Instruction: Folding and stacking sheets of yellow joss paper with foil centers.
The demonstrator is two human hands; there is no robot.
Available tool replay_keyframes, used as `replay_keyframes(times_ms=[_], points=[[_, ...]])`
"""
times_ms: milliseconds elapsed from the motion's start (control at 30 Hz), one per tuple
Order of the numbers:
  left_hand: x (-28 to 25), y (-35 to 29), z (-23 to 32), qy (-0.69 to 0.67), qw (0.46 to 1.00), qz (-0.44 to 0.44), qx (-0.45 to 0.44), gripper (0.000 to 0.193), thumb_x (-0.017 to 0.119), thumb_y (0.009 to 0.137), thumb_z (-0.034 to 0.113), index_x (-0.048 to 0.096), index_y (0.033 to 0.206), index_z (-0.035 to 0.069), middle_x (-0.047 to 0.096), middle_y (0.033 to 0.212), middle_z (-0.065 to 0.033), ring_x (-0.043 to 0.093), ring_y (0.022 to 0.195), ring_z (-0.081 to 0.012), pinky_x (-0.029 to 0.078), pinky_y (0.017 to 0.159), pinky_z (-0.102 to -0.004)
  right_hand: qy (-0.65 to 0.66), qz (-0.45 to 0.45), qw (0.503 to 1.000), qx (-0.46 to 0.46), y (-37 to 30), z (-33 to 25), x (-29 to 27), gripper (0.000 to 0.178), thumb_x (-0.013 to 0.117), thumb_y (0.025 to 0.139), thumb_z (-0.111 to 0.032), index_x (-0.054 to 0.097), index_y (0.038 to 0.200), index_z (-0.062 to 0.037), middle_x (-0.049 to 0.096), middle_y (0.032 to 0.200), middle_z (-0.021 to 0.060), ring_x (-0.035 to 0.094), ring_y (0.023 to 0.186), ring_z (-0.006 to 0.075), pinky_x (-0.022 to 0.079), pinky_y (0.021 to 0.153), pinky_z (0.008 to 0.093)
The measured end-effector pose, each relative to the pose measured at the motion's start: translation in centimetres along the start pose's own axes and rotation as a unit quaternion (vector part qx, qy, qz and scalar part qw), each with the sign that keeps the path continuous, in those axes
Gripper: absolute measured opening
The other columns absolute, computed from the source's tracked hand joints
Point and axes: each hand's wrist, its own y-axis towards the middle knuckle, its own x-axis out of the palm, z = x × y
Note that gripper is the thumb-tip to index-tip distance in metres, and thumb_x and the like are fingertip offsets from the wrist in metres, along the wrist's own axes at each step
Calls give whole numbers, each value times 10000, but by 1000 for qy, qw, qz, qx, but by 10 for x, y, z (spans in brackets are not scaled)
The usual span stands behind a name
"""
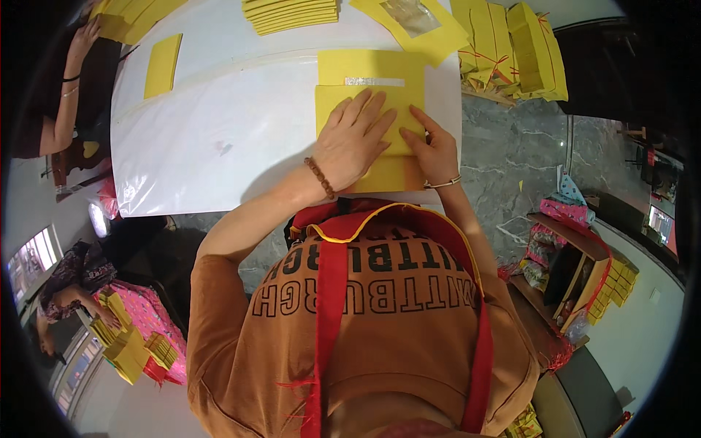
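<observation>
I find grey veined floor (504, 164), white-covered counter (197, 157) before me; shelf (572, 234) and pale wall (657, 328) right, bright window (33, 257) left.

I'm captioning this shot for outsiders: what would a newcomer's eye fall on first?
Probably the bright yellow paper at the upper middle, with the left hand and right hand on it against the white table. Next, perhaps, the red straps over the brown shirt below, then the yellow bundles at upper right.

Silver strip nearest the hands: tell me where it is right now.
In the head view, upper middle, the silver strip shows on the yellow paper, just beyond the fingers of the left hand.
</observation>
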Motion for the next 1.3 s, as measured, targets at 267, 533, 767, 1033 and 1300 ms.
replay_keyframes(times_ms=[267,533,767,1033,1300], points=[[26,-12,-13,21,999,-33,-16,542,591,808,252,428,1285,55,363,1350,-155,312,1260,-320,266,1022,-443,-109,-42,991,67,-6,-27,-6,451,652,767,-237,559,1182,-86,593,1105,161,592,976,284,461,802,355],[30,-13,-17,35,999,-29,-10,609,582,753,258,413,1307,69,355,1364,-134,298,1279,-298,217,1048,-424,-367,-42,858,-357,-38,-19,47,593,569,757,-533,497,1206,-152,350,1368,181,328,1269,364,215,957,622],[23,-19,-33,-181,981,5,-73,557,483,768,127,395,1310,33,369,1354,-151,297,1286,-284,216,1047,-405,-338,-66,887,-308,-42,-15,55,755,513,758,-613,422,1264,-59,301,1386,241,286,1298,362,147,957,670],[2,-29,-33,20,998,-50,-27,595,523,838,351,366,1342,76,298,1409,-156,214,1328,-324,193,1022,-531,-420,-114,858,-275,-43,-22,54,839,473,799,-602,302,1354,3,256,1410,243,218,1328,365,85,1000,640],[8,-30,-38,55,993,-97,-22,757,540,760,593,363,1361,168,248,1432,-154,141,1345,-350,137,1001,-617,-446,-111,861,-218,-39,-14,12,747,446,852,-530,313,1342,18,244,1433,193,212,1345,288,127,1051,547]])
